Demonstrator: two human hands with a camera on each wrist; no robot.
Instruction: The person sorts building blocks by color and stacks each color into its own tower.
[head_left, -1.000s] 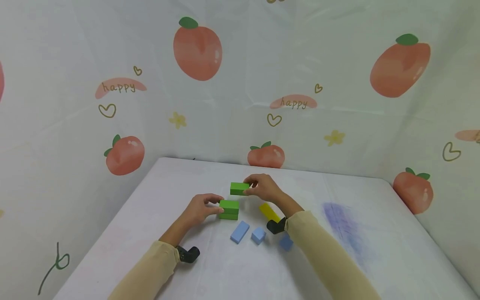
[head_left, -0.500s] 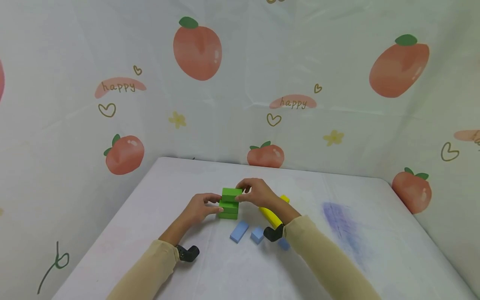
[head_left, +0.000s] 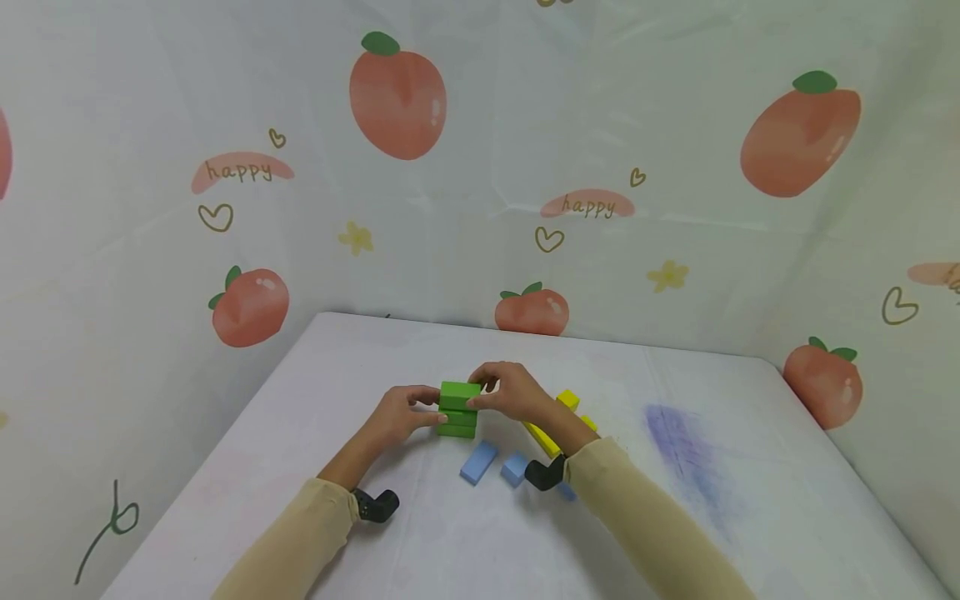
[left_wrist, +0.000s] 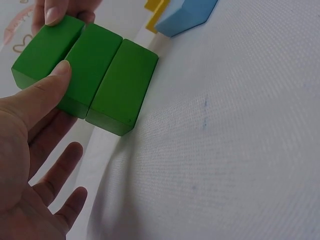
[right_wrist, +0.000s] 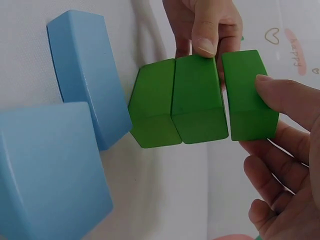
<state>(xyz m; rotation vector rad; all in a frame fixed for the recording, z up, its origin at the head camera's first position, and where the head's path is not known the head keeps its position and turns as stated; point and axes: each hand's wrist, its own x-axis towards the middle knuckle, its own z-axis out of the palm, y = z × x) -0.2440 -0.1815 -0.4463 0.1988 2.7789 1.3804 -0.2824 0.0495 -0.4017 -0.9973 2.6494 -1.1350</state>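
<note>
Two green rectangular blocks are stacked on the white table, with a third held over them. My left hand (head_left: 401, 414) pinches the middle block (left_wrist: 92, 70) between thumb and fingers from the left side; its other fingers spread loosely. Under it the bottom block (left_wrist: 125, 82) lies on the table. From the right, my right hand (head_left: 513, 392) pinches the top block (head_left: 459, 392) by its right end. In the right wrist view a thin gap shows between this top block (right_wrist: 245, 85) and the middle block (right_wrist: 199, 90), their long sides nearly parallel.
In front of the stack lie a flat blue block (head_left: 478, 462) and a blue cube-like block (head_left: 514, 470). Another blue piece (head_left: 567, 492) is partly hidden by my right wrist. Yellow blocks (head_left: 567, 399) lie beside my right forearm. A printed cloth wall (head_left: 450, 250) stands behind the table.
My right hand has brought the top green block leftward and down, from beside the stack to right over the middle block. The left hand has kept its hold on the middle block.
</note>
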